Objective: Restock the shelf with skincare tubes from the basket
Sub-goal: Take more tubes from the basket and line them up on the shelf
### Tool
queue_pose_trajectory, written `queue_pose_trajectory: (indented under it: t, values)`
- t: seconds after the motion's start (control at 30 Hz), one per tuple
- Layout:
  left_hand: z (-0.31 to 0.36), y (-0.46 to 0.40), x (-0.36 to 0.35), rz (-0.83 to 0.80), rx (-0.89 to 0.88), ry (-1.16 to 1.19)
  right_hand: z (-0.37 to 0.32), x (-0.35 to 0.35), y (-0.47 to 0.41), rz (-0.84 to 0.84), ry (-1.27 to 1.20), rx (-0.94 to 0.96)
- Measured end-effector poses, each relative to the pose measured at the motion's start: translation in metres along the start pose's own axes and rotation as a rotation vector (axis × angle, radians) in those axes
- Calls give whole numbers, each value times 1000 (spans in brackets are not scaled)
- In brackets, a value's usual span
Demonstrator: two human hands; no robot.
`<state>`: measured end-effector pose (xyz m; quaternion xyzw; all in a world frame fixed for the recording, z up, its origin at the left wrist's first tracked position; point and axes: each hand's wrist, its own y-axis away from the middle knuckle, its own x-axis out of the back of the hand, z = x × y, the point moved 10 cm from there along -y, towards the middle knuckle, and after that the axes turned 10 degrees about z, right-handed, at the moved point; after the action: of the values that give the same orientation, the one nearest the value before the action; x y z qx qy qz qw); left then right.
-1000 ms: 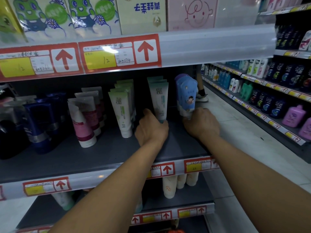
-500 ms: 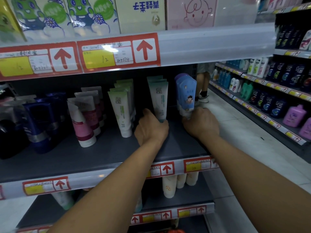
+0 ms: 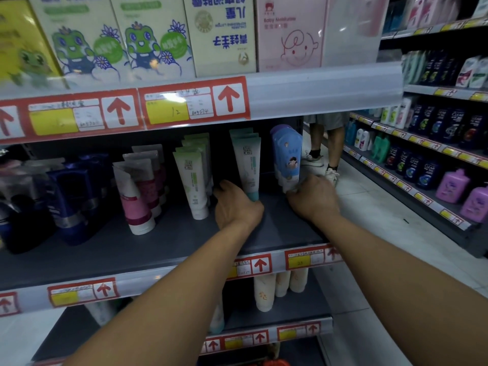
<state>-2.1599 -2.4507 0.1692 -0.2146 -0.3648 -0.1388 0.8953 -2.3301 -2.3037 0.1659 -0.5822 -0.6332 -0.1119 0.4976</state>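
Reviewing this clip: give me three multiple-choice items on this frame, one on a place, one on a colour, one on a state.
1. The left hand is at the base of which tube?
A. teal-capped tube
B. pink tube
C. dark blue tube

2. What colour are the packs that the right hand touches?
A. yellow
B. light blue
C. red

3. How do the white-and-green tubes stand?
A. lying flat
B. hung on hooks
C. upright, caps down

Key: 1 A, fingers wrap its cap; 2 B, pale blue fronts; 3 C, caps rest on the shelf.

On the grey shelf (image 3: 163,244), the left hand (image 3: 237,207) grips the teal-capped tube (image 3: 248,165) at its base, and beside it the right hand (image 3: 314,199) grips the blue tube (image 3: 287,154).
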Motion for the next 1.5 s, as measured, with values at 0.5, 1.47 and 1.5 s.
queue_pose_trajectory:
  t: [0.5,1.47,1.5]
  values:
    - [2,61,46,-222,-178,145,-25,41,52,-293,113,197]
    - [-238,153,164,-196,-10,41,-145,15,284,-126,79,522]
    - [-248,156,159,-205,7,34,-144,5,293,-138,89,544]
